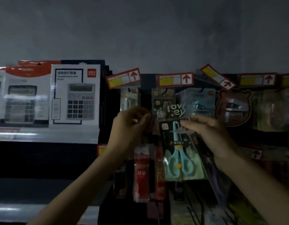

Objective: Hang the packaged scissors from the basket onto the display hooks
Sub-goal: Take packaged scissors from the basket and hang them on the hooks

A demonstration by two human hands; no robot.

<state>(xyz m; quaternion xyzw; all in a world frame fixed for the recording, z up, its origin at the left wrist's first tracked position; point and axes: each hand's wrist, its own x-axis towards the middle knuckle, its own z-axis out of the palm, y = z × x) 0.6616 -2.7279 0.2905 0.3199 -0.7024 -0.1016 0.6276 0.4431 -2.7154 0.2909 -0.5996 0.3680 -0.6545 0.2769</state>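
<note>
Our right hand, right of centre, is pinching the packaged scissors by the top. Our left hand is curling round something we cannot make out. We are risking missing a hook hidden in gloom and dropping the pack.

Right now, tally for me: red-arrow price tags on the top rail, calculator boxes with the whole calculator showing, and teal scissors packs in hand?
Red-arrow price tags: 4
Calculator boxes: 2
Teal scissors packs: 1, in the right hand
Total: 7

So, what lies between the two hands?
Head view: the top of the scissors pack, pinched by the right hand, before a dark hanging pack.
</note>
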